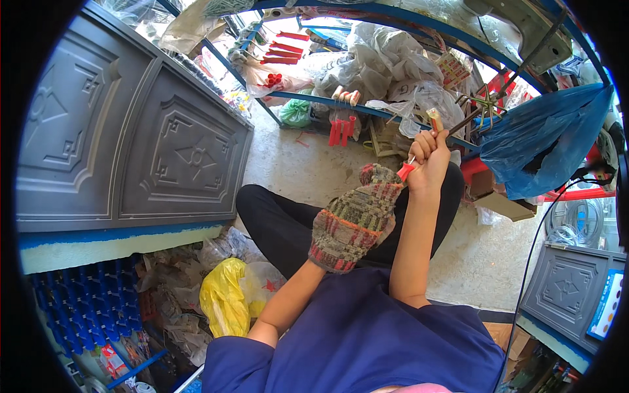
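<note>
My left hand [354, 226] wears a thick knitted glove in brown, green and red and is closed. A red handle [405, 171] sticks out of it, with a short bright metal shank toward my right hand; the rest is hidden in the glove. Bare, my right hand [427, 157] is closed just above, its fingers wrapped round a cream-and-red handle [434, 118] whose end shows over the fist. Whether the two pieces join inside the fist is hidden. Both hands are over my crossed legs in black trousers [282, 219].
Blue metal shelving [308, 97] ahead carries plastic bags and hanging red handles [341, 131]. A large blue bag [544, 141] hangs at right above a cardboard box [501, 196]. Grey panelled doors [190, 154] stand left. A yellow bag [225, 298] lies by my left arm.
</note>
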